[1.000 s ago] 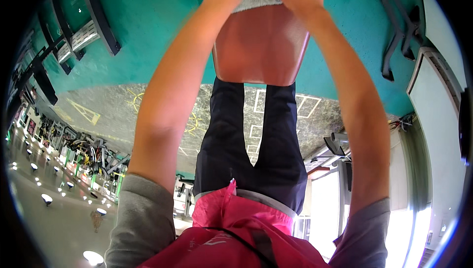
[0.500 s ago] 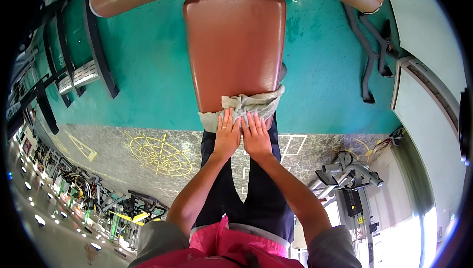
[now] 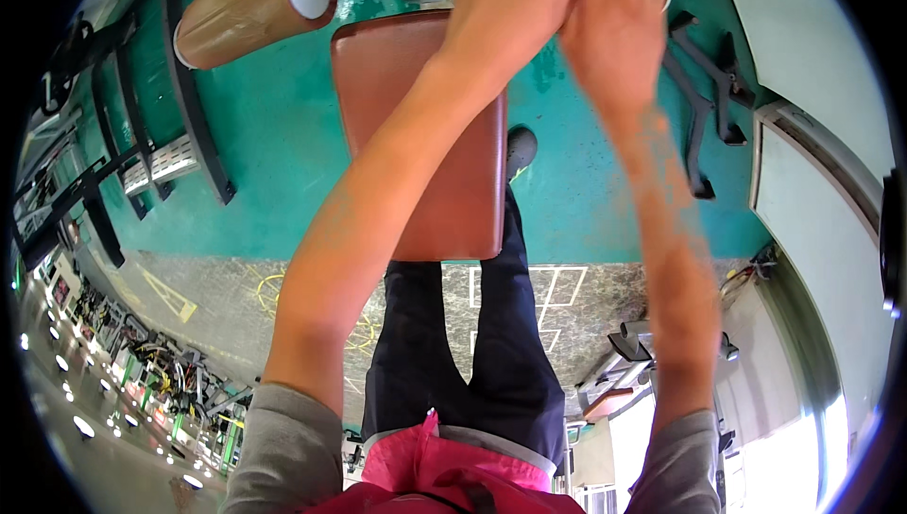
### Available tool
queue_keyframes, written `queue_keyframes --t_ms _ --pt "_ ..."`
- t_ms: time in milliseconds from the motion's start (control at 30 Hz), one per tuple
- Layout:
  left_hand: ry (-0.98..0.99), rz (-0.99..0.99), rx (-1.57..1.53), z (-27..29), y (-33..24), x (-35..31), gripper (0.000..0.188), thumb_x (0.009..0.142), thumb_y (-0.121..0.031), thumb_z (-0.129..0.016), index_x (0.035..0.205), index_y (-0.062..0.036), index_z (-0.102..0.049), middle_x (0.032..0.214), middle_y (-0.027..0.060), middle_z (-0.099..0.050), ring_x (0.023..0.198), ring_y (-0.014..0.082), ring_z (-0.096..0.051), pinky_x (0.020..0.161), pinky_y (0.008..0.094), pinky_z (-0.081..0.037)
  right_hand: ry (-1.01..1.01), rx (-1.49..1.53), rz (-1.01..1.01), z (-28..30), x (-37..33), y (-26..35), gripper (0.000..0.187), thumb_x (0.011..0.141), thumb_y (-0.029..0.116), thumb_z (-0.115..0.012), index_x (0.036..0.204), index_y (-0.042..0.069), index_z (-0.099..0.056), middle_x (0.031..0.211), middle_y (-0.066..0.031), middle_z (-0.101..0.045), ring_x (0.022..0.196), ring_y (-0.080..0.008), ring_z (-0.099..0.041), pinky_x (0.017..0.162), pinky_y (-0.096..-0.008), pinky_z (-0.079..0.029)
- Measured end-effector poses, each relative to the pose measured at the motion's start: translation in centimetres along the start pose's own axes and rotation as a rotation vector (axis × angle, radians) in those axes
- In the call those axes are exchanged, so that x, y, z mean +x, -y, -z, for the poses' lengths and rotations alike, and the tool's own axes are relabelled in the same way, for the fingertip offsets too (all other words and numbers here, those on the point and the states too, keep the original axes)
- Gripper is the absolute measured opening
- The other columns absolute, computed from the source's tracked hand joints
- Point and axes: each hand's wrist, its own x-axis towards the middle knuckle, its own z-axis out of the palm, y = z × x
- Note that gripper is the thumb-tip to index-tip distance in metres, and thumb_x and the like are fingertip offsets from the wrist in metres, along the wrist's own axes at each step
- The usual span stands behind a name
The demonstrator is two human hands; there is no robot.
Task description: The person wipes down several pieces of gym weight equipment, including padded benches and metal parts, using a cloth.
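Your left hand (image 3: pixel 518 6) and right hand (image 3: pixel 616 37) sit close together at the upper edge, fingers partly cut off or blurred; I cannot tell whether they grip anything. The brown padded seat (image 3: pixel 463 202) lies nearer you, partly hidden behind your left forearm (image 3: pixel 350 231). Yellow marking (image 3: pixel 191 310) (letter-like) shows on the grey floor (image 3: pixel 222 301) at left

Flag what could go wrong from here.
1. The left hand and right hand sit close together at the picture's upper edge, and whatever they touch is hidden or cut off; a slip or pinch there could go unseen.
2. The right dark-trousered leg appears close to the brown pad, so a shift in stance might knock against it.
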Motion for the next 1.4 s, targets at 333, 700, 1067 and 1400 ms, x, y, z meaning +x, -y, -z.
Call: queue_keyframes --t_ms 333,700,1067,1400 --pt "-0.163 -0.1 0.109 -4.8 -2.1 1.3 0.038 0.089 -0.017 -0.07 0.126 -0.0102 -0.071 0.133 0.013 -0.071 0.118 0.0308 -0.07 0.103 0.044 -0.056 -0.086 0.065 -0.025 -0.9 -2.7 -3.7 0.051 0.111 0.025 -0.054 0.158 0.004 -0.052 0.164 -0.0219 -0.048 0.154 -0.0438 -0.041 0.128 -0.0557 -0.03" --pt "0.0 0.206 0.224 23.2 19.2 -7.5 0.055 0.093 0.003 -0.054 0.148 -0.001 -0.059 0.152 0.0259 -0.058 0.138 0.0476 -0.055 0.123 0.0509 -0.041 0.165 0.175 0.148 -9.3 8.7 28.8 0.064 0.102 0.026 -0.053 0.158 -0.005 -0.048 0.167 -0.0229 -0.045 0.158 -0.0372 -0.038 0.133 -0.0509 -0.022" --pt "-0.011 0.22 0.114 19.5 16.9 -11.4 0.053 0.085 -0.002 -0.068 0.137 0.0013 -0.065 0.147 0.0293 -0.06 0.132 0.0482 -0.061 0.118 0.0505 -0.048 0.176 0.237 0.09 -7.8 4.0 27.4 0.049 0.101 0.014 -0.058 0.148 0.0 -0.059 0.167 -0.0181 -0.046 0.156 -0.0378 -0.04 0.129 -0.0554 -0.031" --pt "0.658 0.356 -0.2 18.7 3.5 -32.1 0.06 0.099 -0.01 -0.061 0.158 -0.0091 -0.051 0.164 0.0296 -0.043 0.156 0.0504 -0.035 0.13 0.0607 -0.027 0.738 0.2 -0.162 2.7 -22.4 25.7 0.058 0.101 0.019 -0.06 0.155 0.001 -0.054 0.169 -0.0228 -0.041 0.159 -0.0438 -0.035 0.13 -0.0593 -0.028"
